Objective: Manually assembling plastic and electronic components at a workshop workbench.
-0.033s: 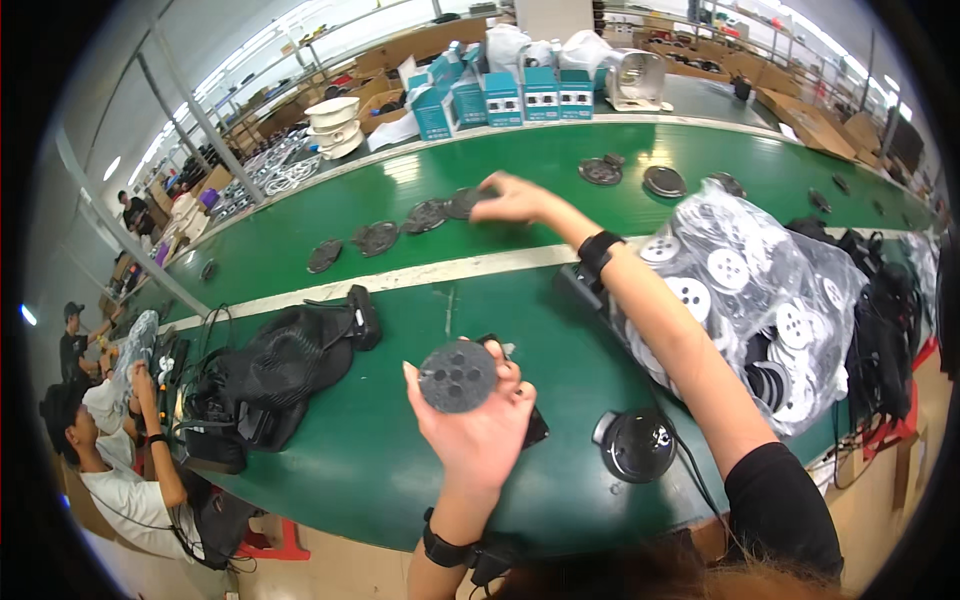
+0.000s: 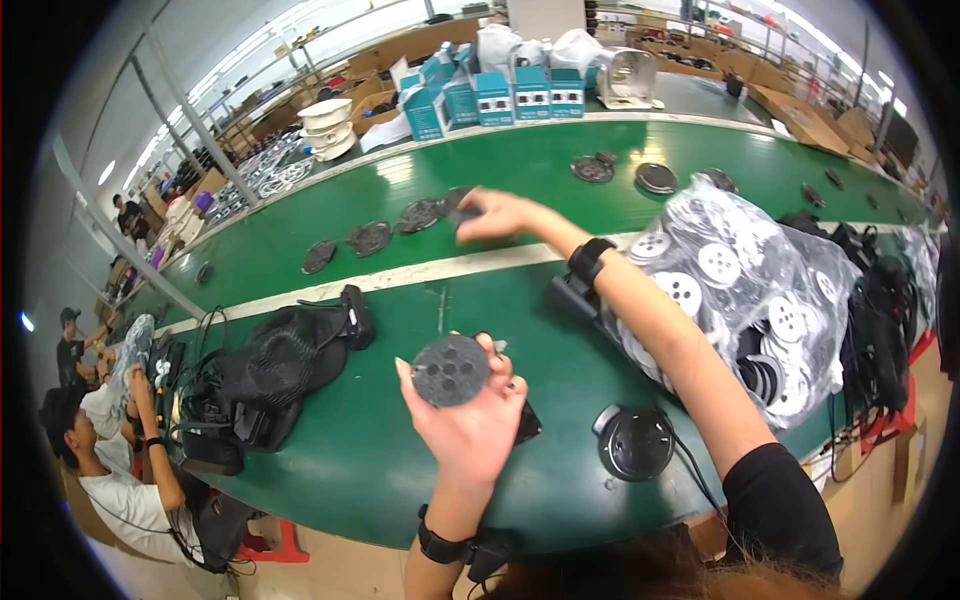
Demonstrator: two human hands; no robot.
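My left hand (image 2: 468, 425) is palm up over the green table, its fingers curled round the edge of a dark grey round disc (image 2: 450, 371) with several holes. Beneath that hand, a black flat object (image 2: 528, 424) is partly hidden. My right hand (image 2: 495, 215) reaches across to the green conveyor belt, fingers bent down at the end of a row of dark round discs (image 2: 419, 214). Motion blur smears those fingertips, so whether they grip a disc does not show. Close to my right forearm sits a glossy black round base (image 2: 637, 443) with a cable.
A clear plastic bag (image 2: 740, 290) of white discs with holes bulges on the right. Black mesh fabric (image 2: 275, 365) lies on the left. Teal boxes (image 2: 493, 98) stand beyond the belt. More dark discs (image 2: 656, 179) ride farther right. Another person (image 2: 125, 470) sits at far left.
My right hand has shifted slightly left and nearer to me, by the end of the disc row. The whole view has moved a little. My left hand keeps its disc.
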